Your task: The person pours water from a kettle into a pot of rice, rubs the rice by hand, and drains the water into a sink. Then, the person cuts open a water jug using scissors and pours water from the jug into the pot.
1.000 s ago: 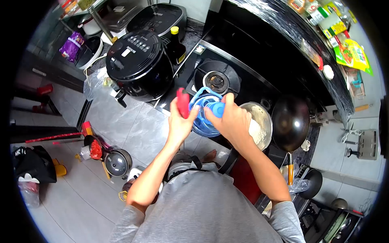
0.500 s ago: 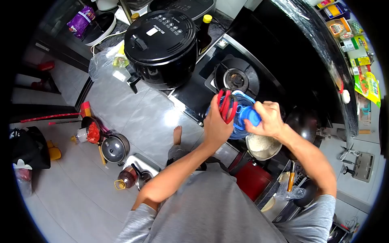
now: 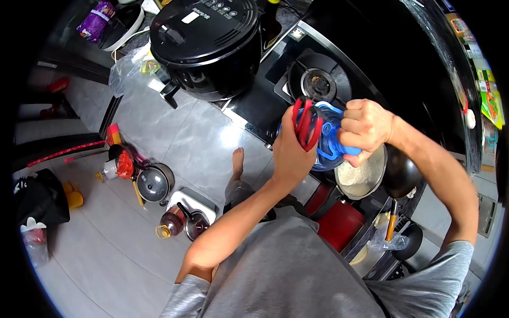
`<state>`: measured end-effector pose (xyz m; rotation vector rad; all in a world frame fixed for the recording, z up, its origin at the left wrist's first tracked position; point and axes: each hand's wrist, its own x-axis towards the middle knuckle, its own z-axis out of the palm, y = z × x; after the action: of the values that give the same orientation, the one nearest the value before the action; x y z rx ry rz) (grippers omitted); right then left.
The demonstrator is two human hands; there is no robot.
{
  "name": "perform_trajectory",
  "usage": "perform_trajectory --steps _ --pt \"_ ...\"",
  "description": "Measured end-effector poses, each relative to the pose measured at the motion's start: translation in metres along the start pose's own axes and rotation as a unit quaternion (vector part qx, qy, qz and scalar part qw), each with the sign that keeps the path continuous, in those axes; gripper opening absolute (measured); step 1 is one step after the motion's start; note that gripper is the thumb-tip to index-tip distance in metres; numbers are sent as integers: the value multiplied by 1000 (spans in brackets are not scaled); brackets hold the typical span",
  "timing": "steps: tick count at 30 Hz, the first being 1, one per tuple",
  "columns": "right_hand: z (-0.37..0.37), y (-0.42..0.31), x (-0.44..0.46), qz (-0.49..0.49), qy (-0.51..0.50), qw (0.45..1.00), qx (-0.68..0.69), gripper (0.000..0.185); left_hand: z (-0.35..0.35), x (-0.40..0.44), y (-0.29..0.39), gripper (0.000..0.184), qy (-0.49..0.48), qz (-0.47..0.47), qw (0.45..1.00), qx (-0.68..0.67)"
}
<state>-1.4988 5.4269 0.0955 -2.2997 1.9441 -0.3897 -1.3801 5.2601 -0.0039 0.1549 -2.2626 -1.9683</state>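
My left hand point(image 3: 295, 151) is closed around the red-handled scissors point(image 3: 308, 125), whose blades are hidden. It rests against the near side of a clear blue plastic bottle point(image 3: 324, 153). Wrapped round the bottle's blue cap end point(image 3: 347, 149) are the fingers of my right hand point(image 3: 366, 127). The bottle lies tilted, with its neck toward the right, near a metal pot point(image 3: 379, 172) that holds white powder point(image 3: 356, 175). Behind the bottle is a gas burner point(image 3: 319, 84).
A large black cooker point(image 3: 207, 47) stands at the upper left of the counter. Right of the pot is a dark wok point(image 3: 400, 175) with a wooden handle. On the floor at left are a lidded pot point(image 3: 154, 183), a bottle point(image 3: 172, 221) and a black bag point(image 3: 45, 199).
Both hands and the bottle have shifted right in the view as the camera turned. My right hand now grips the cap with its elbow swung outward. The scissors' handles show more fully.
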Motion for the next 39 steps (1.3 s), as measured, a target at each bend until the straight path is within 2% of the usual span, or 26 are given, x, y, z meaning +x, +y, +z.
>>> perform_trajectory --steps 2,3,4,6,9,10,12,13,14,15,16,18,19,20,22,24,27,29,30,31,32,34,35,36,38,39 --pt "-1 -25 -3 192 7 979 -67 37 0 -1 3 59 14 -12 1000 -10" --pt "8 -45 -3 302 64 947 -86 40 -2 -1 6 57 5 -35 999 -19" --pt "20 -65 -1 435 90 889 -105 44 -2 -2 6 57 -1 -32 999 -22" --pt "31 -91 17 574 129 799 -124 48 3 -3 1 56 22 -4 999 -26" --pt "26 -99 49 703 140 689 -106 49 -1 -2 7 59 3 -13 1000 21" --pt "35 -97 50 715 145 670 -139 47 -2 -2 10 60 -9 -21 999 26" --pt "46 -94 50 690 233 666 -160 42 -2 -2 7 61 -16 -15 999 29" --pt "48 -92 46 692 236 663 -161 42 -1 0 3 61 -12 -2 1000 26" --pt "49 -91 40 649 265 698 -148 38 0 1 -1 61 -16 -2 1000 27" --pt "49 -90 34 604 292 729 -134 34 2 1 -4 59 5 39 998 43" --pt "47 -88 26 608 291 726 -133 34 4 1 -5 57 26 79 995 58" --pt "39 -75 9 476 241 841 -92 30 5 3 -6 57 23 73 996 51" --pt "39 -65 4 416 252 868 -94 31 5 3 -6 57 25 66 996 47" --pt "36 -56 -1 416 252 869 -93 31 6 3 -6 57 26 66 996 47" --pt "28 -39 -8 264 199 942 -47 33 6 3 -6 56 18 50 997 47" --pt "23 -27 -11 221 179 958 -40 33 4 1 -4 57 16 49 997 53" --pt "14 -15 -10 131 93 987 -17 32 3 -2 -6 59 14 57 997 53" --pt "19 -23 -8 166 113 979 -30 31 3 -5 -5 59 23 69 996 51" --pt "20 -27 -6 195 131 971 -47 31 3 -7 -5 59 19 37 997 65" --pt "20 -40 -2 266 132 949 -104 30 2 -8 -4 59 15 7 997 79" --pt "21 -56 2 363 131 915 -122 33 1 -8 -2 59 16 9 997 80" --pt "28 -89 22 572 148 795 -135 41 0 -8 6 60 10 6 998 63" --pt "24 -100 35 638 125 748 -133 46 0 -8 10 61 8 5 999 37" --pt "26 -104 45 675 179 708 -110 46 -1 -7 11 61 7 7 999 37" --pt "37 -104 59 717 205 649 -149 43 -2 -8 10 61 -9 -8 999 41" --pt "42 -100 63 722 203 645 -150 43 -2 -7 10 62 -10 -7 999 47"
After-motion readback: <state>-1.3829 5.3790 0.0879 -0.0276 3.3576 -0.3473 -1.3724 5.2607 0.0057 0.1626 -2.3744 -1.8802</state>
